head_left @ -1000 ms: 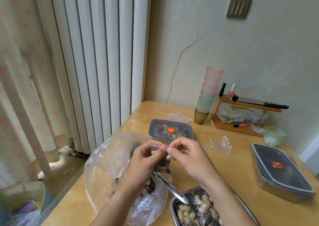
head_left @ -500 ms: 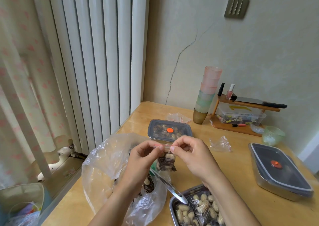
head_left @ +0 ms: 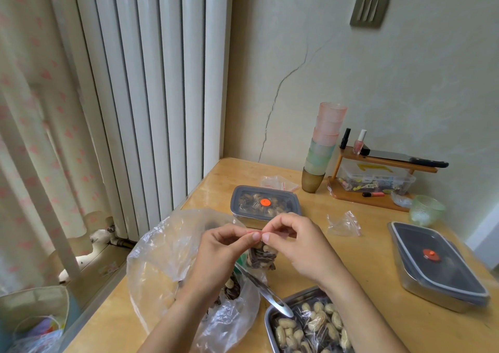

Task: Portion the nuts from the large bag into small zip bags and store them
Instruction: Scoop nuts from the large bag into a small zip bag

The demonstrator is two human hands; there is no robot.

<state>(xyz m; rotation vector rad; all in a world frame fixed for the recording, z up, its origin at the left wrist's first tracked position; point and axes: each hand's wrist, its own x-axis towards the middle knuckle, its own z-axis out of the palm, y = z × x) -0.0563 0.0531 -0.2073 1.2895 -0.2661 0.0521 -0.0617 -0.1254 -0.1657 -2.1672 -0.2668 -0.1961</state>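
Note:
A small zip bag (head_left: 261, 257) filled with nuts and seeds hangs between my hands above the table. My left hand (head_left: 221, 250) and my right hand (head_left: 294, 242) both pinch its red zip strip at the top, fingertips almost touching. Below and to the left lies the large clear plastic bag (head_left: 167, 261), open, with nuts inside it under my left wrist. A metal spoon (head_left: 266, 292) sticks out of the large bag toward an open steel tray (head_left: 272, 323) that holds filled small bags of peanuts.
A lidded steel box (head_left: 266, 203) with nuts stands just behind my hands. Another lidded box (head_left: 437, 263) sits at the right. Empty zip bags (head_left: 344, 224) lie on the wooden table (head_left: 372, 247). Stacked cups (head_left: 322, 147) and a small shelf (head_left: 378, 180) stand at the wall.
My fingers have slid together along the zip strip, so both hands now meet near its middle. The small bag hangs in about the same place.

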